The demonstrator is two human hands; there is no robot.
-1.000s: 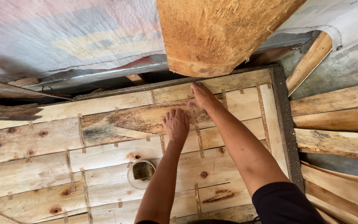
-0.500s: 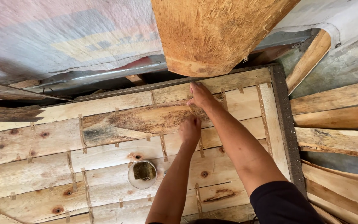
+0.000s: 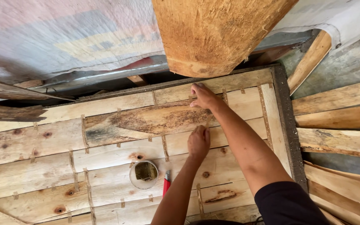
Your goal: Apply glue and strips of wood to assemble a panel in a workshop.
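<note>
Head view: nearest the camera, a red-handled tool (image 3: pixel 166 182) is seen lying on the pale veneer sheet (image 3: pixel 105 166), partly hidden by the left forearm, with a small round container (image 3: pixel 144 174) just beside it. The sheet is made of thin wood strips joined by short brown tape pieces (image 3: pixel 164 146) and is spread over the bench. Further out, the left hand (image 3: pixel 199 141) is laid on the sheet with fingers curled loosely, nothing visibly gripped. Beyond it, the right hand (image 3: pixel 203 96) is pressed open, fingers bent, on the dark-stained strip (image 3: pixel 146 121). A dark frame edge (image 3: pixel 287 121) bounds the sheet at the right; loose veneer strips (image 3: pixel 338 125) lie past it. Farthest off, a rough log end (image 3: pixel 213 33) and a faded printed tarpaulin (image 3: pixel 63 37) are seen.
</note>
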